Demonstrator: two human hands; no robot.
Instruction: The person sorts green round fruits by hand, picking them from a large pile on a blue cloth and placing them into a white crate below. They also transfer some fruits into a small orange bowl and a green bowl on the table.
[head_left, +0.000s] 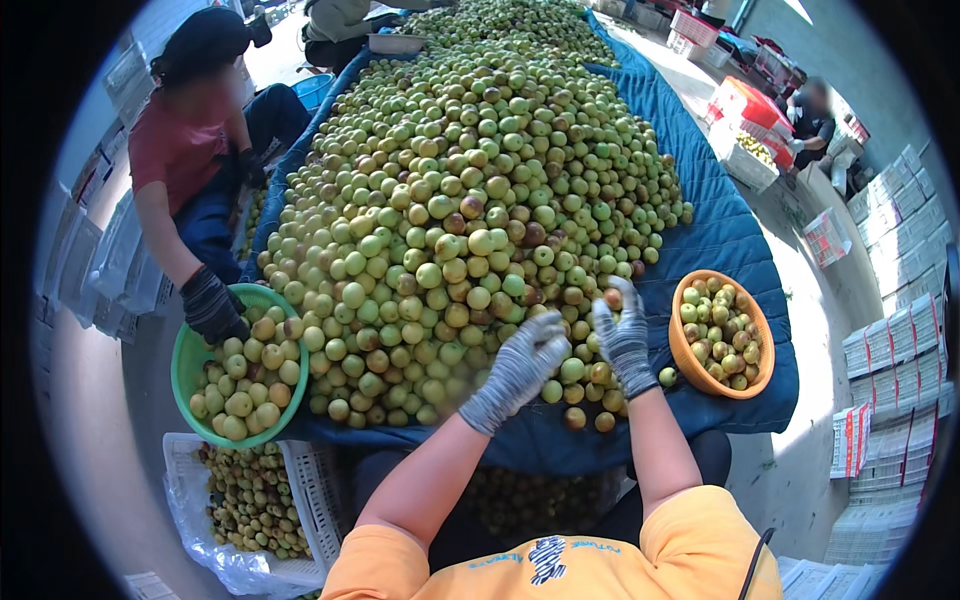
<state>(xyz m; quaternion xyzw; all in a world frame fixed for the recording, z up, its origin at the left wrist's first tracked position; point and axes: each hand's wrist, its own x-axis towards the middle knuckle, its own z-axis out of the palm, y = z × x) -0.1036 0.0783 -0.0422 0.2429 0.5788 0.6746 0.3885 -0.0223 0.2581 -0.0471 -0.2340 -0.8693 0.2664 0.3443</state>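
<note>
A large heap of green and reddish-brown jujube-like fruits (450, 225) covers a blue quilted cloth (739, 262). My left hand (523, 367), in a grey striped knit glove, is over the near edge of the heap with its fingers curled; whether it holds a fruit cannot be seen. My right hand (625, 337), in a matching glove, is raised just to its right, fingers apart, with a reddish fruit (613, 299) at the fingers; I cannot tell if it is held. Right of this hand is an orange plastic basket (680, 337) of fruits, with one loose green fruit (667, 376) beside it.
At the left, a co-worker's dark-gloved hand (211, 306) reaches into a green basket (180, 360) of fruits. Below it stands a white plastic crate (315, 487) lined with clear film, holding smaller fruits. Stacked white crates (892, 375) line the right side. Other people sit farther back.
</note>
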